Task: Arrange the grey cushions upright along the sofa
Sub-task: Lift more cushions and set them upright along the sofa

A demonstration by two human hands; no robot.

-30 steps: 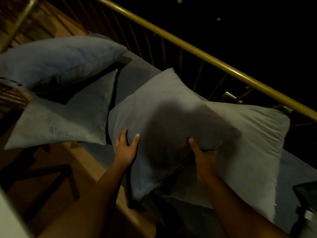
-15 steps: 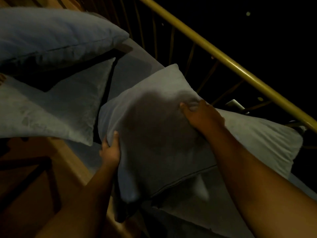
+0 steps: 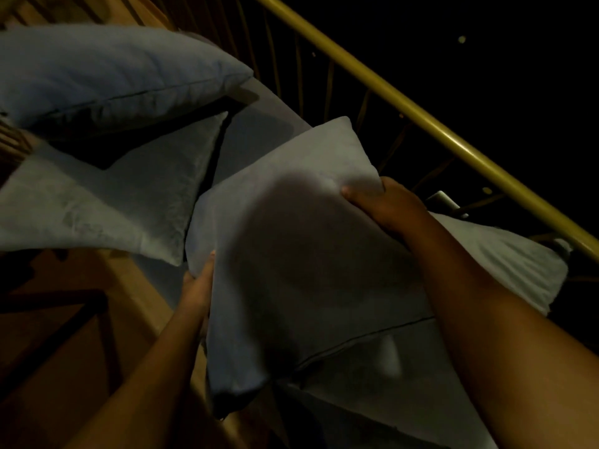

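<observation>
gripping the middle grey cushion (image 3: 301, 270) from both sides, the hands hold it clear of the seat, tilted with one corner pointing up toward the rail. the right hand (image 3: 385, 205) pinches its upper right edge, thumb on the front face and fingers tucked behind. the left hand (image 3: 197, 286) clamps the lower left edge; only its back and thumb side show, so how its fingers sit is hidden.

under the held cushion lies a paler cushion (image 3: 505, 264), flat on the sofa seat (image 3: 259, 131) and reaching toward the right. left of the hands, two more grey cushions overlap: a flat one (image 3: 107, 205) jutting past the wooden front edge (image 3: 136, 286), and a plump one (image 3: 107, 69) lying across its top.

behind everything runs the brass-coloured back rail (image 3: 453, 140) on thin spindles. that open back looks like the risk: a cushion stood too steeply could slip between the spindles or topple forward off the seat, since the filling looks soft and the base underneath is another loose cushion.
</observation>
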